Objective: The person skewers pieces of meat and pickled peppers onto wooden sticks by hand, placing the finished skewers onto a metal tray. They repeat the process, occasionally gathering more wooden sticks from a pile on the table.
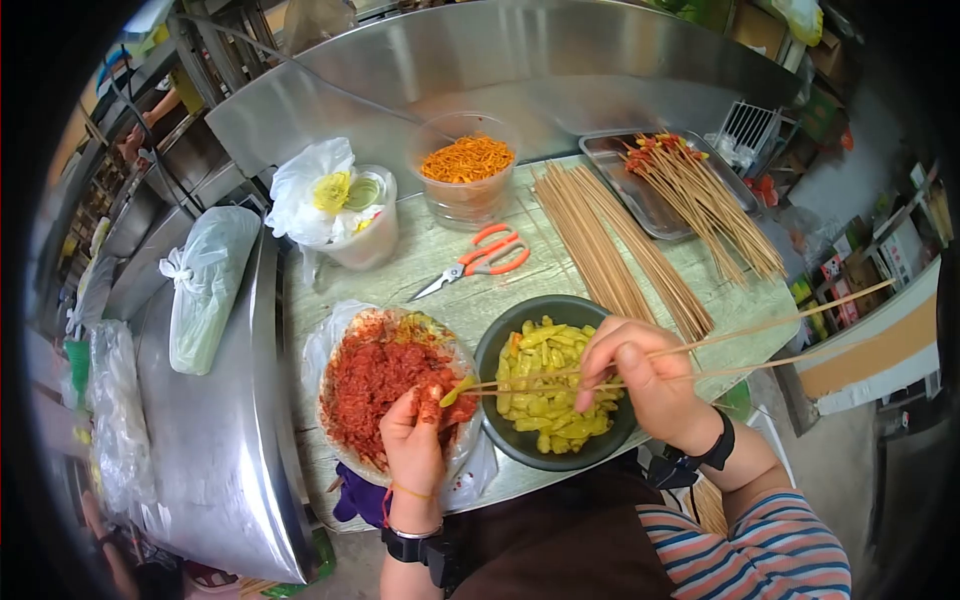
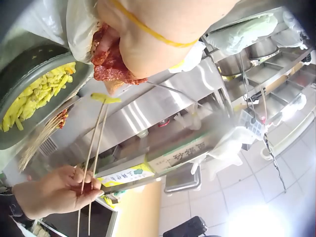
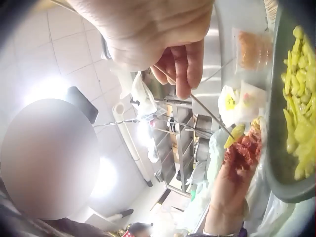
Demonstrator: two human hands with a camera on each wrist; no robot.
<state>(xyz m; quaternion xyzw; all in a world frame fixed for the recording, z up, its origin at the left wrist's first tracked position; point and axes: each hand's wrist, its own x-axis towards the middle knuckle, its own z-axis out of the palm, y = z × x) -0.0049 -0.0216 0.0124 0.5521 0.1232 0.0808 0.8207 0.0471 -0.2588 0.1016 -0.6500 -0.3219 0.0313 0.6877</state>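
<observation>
My right hand (image 1: pixel 640 385) holds two thin bamboo skewers (image 1: pixel 530 384), slightly spread, their long ends reaching far right. Across their tips sits a yellow-green pickled pepper (image 2: pixel 105 98). My left hand (image 1: pixel 412 445) is right beside that pepper, over the edge of a plastic-lined bowl of red minced meat (image 1: pixel 375 385). Red minced meat (image 2: pixel 111 66) clings to its curled fingers and is pinched between them; the right wrist view shows these fingers right at the pepper (image 3: pixel 234 137). Below the skewers stands a dark green bowl of pickled peppers (image 1: pixel 545 385).
Orange-handled scissors (image 1: pixel 475 262) lie behind the bowls. Farther back stand a tub of orange shreds (image 1: pixel 467 165) and a tub with a plastic bag (image 1: pixel 345 215). Bare skewers (image 1: pixel 600 240) lie at right, beside a metal tray (image 1: pixel 605 150) with filled skewers (image 1: pixel 690 185).
</observation>
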